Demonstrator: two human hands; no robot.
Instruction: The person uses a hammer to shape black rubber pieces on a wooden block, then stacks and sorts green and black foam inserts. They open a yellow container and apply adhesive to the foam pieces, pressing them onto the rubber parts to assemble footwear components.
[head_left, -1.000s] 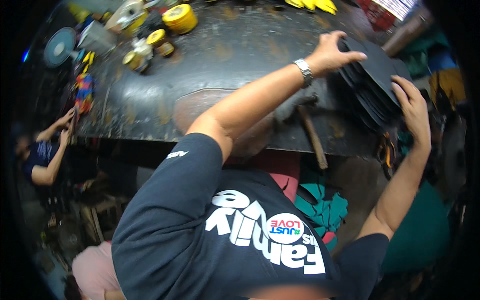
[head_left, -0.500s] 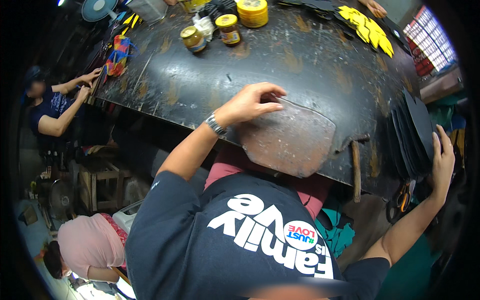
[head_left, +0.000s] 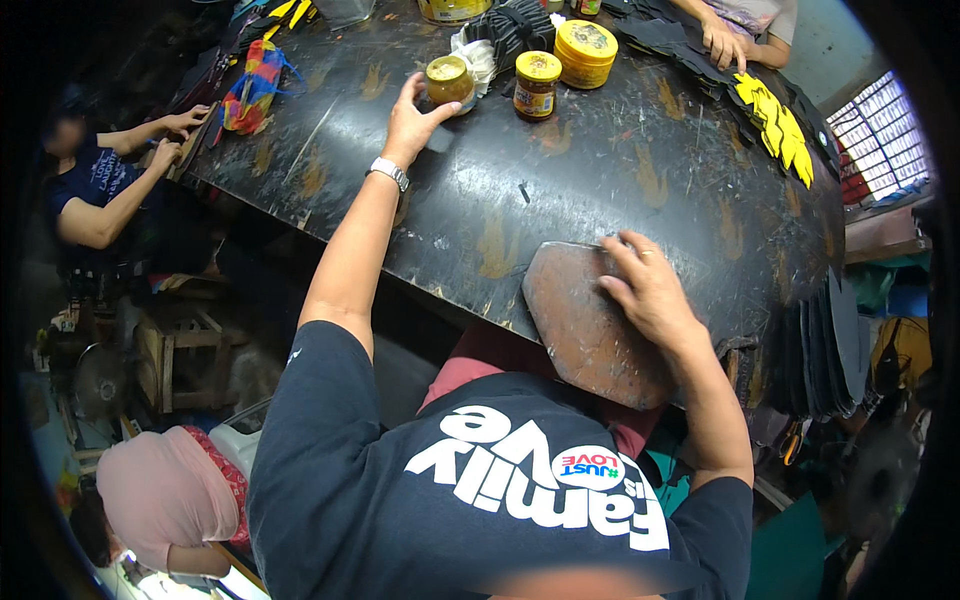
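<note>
Black-sleeved left arm [head_left: 345,260]: extended forward, elbow nearly straight.
Bare left hand [head_left: 408,127]: thumb and fingers curved in a grasp.
Black-sleeved right arm [head_left: 712,405]: bent at elbow, forearm angled inward.
Bare right hand [head_left: 650,293]: palm down, fingers loosely bent, thumb apart.

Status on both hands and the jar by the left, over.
Left hand around squat yellow-lidded jar. Right hand open over right edge of brown slab. Jar upright; crumpled white material close beside it.
</note>
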